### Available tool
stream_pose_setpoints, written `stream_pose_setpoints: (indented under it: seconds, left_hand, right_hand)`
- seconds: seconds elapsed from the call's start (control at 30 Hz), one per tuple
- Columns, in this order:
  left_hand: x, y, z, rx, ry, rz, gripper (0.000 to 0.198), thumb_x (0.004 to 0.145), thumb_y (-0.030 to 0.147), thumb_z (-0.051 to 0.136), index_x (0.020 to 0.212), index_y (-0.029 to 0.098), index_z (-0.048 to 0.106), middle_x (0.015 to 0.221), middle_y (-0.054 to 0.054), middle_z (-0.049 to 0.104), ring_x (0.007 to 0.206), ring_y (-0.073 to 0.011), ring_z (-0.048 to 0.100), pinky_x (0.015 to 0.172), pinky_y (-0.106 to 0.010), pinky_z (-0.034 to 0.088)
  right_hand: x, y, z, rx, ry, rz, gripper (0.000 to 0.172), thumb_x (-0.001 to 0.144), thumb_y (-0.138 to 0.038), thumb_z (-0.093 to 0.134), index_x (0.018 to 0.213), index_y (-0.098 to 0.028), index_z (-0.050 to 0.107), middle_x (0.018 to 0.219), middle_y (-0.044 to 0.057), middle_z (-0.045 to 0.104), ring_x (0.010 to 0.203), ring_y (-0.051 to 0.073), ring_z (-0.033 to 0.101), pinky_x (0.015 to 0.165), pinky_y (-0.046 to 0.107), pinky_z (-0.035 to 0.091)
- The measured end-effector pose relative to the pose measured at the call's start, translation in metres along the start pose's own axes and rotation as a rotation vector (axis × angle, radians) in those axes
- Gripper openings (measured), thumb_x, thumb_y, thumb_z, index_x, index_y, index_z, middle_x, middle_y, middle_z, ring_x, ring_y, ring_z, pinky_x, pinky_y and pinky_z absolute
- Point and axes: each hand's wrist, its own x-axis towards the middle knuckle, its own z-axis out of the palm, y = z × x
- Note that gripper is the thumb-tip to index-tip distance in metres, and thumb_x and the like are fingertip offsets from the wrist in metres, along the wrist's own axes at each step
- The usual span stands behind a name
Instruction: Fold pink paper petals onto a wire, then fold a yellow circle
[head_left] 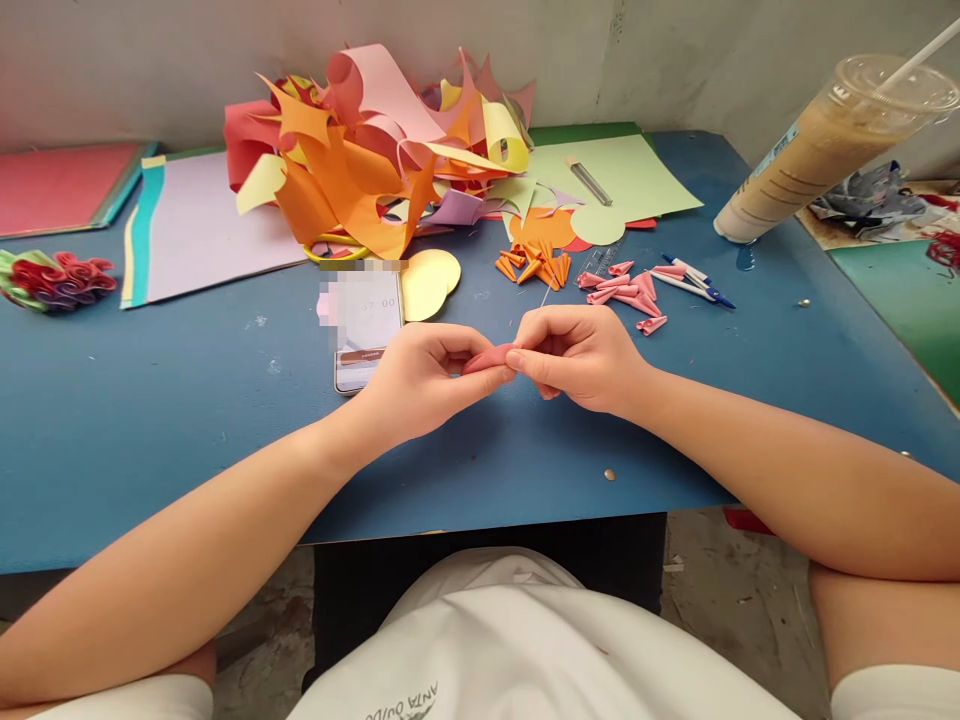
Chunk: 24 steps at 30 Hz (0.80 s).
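Between my two hands, above the table's near half, is a small piece of rolled pink paper (489,359). My left hand (431,372) pinches its left part between thumb and fingers. The fingertips of my right hand (581,358) close on its other end, hiding part of it. Just beyond my right hand lie several pink paper cones (628,290). A pile of small orange paper cones (534,263) rests to their left. Behind my left hand are a phone (367,310) and yellow paper circles (429,282).
Paper offcuts (352,170) are heaped at the back. White-and-blue pens (694,280) lie right of the pink cones. A tall iced drink cup (817,150) stands at the right edge. Ruffled paper flowers (56,280) sit far left. Lilac sheets (217,220) and a green sheet (645,170) lie behind.
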Motion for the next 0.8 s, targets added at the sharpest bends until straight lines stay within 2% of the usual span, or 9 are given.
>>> stream_pose_setpoints:
  seconds: [0.13, 0.3, 0.5, 0.67, 0.8]
  left_hand:
    - [0.0009, -0.0015, 0.0013, 0.02, 0.066, 0.026, 0.024, 0.08, 0.036, 0.084, 0.075, 0.014, 0.076, 0.065, 0.0, 0.06, 0.061, -0.0096, 0.046, 0.052, -0.023, 0.038]
    - [0.002, -0.0022, 0.0012, 0.0, 0.096, 0.116, 0.019, 0.082, 0.031, 0.081, 0.074, 0.015, 0.074, 0.064, 0.001, 0.06, 0.06, -0.0094, 0.047, 0.053, -0.023, 0.04]
    - [0.0016, -0.0047, 0.0007, 0.038, 0.108, 0.294, 0.007, 0.083, 0.02, 0.079, 0.078, 0.018, 0.074, 0.068, 0.001, 0.065, 0.061, -0.0097, 0.051, 0.056, -0.023, 0.043]
    - [0.0005, -0.003, 0.0023, 0.146, 0.112, 0.282, 0.011, 0.086, 0.029, 0.078, 0.082, 0.019, 0.076, 0.069, -0.001, 0.066, 0.061, -0.0118, 0.051, 0.057, -0.026, 0.044]
    - [-0.0013, -0.0002, 0.0028, 0.176, 0.079, 0.268, 0.012, 0.088, 0.032, 0.075, 0.082, 0.021, 0.076, 0.065, 0.001, 0.061, 0.059, -0.0117, 0.046, 0.056, -0.026, 0.043]
  right_hand:
    - [-0.0019, 0.0017, 0.0011, 0.017, 0.023, -0.001, 0.016, 0.088, -0.028, 0.081, 0.084, -0.014, 0.075, 0.061, -0.003, 0.063, 0.044, 0.008, 0.057, 0.042, 0.021, 0.045]
    - [-0.0031, 0.0027, 0.004, -0.018, 0.067, -0.055, 0.013, 0.09, -0.027, 0.078, 0.09, -0.015, 0.078, 0.066, -0.002, 0.064, 0.049, 0.008, 0.057, 0.045, 0.021, 0.047]
    - [-0.0045, 0.0013, 0.0069, -0.039, 0.133, -0.13, 0.015, 0.076, -0.022, 0.089, 0.081, -0.016, 0.076, 0.071, 0.0, 0.069, 0.058, 0.01, 0.059, 0.05, 0.022, 0.048]
    - [-0.009, -0.0043, 0.0097, -0.131, 0.148, -0.163, 0.004, 0.08, -0.015, 0.079, 0.08, -0.017, 0.075, 0.072, 0.0, 0.068, 0.058, 0.01, 0.058, 0.051, 0.024, 0.047]
    - [-0.0098, -0.0045, 0.0095, -0.174, 0.128, -0.206, 0.004, 0.084, -0.015, 0.076, 0.08, -0.017, 0.074, 0.072, 0.0, 0.066, 0.061, 0.01, 0.058, 0.053, 0.023, 0.048]
